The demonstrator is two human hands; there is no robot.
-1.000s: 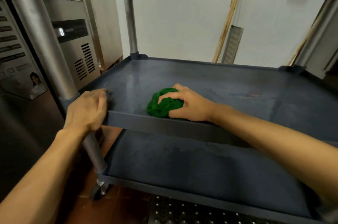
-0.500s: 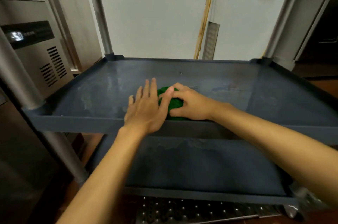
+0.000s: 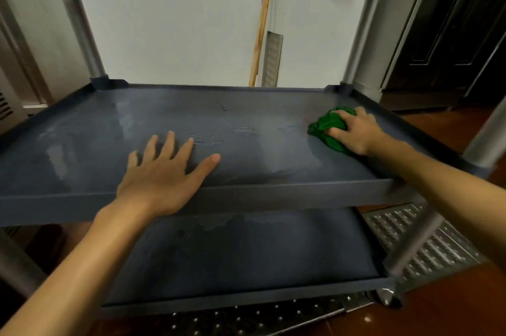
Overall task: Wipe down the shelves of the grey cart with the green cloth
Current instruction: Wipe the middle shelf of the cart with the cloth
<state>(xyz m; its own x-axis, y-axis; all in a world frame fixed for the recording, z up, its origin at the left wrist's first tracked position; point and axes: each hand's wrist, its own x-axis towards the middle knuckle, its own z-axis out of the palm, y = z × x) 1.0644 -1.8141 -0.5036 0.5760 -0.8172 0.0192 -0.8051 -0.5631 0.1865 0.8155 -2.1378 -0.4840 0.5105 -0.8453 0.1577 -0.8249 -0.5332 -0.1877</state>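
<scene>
The grey cart's middle shelf (image 3: 90, 127) fills the view, its surface streaked with damp smears. My right hand (image 3: 356, 131) grips the bunched green cloth (image 3: 324, 127) and presses it on the shelf near the far right corner. My left hand (image 3: 164, 171) lies flat on the shelf just behind its front lip, fingers spread. The bottom shelf (image 3: 246, 253) shows below, also streaked. The top shelf is only a dark edge overhead.
Metal posts (image 3: 79, 17) stand at the cart's corners. A white wall and a wooden pole (image 3: 260, 28) lie behind. A dark door (image 3: 449, 34) stands at the right. A perforated metal floor grate (image 3: 419, 239) runs under the cart. A caster (image 3: 386, 296) sits at the lower right.
My right hand has slid the cloth from the shelf's middle to its far right corner. My left hand left the front-left corner, came onto the shelf and now lies flat.
</scene>
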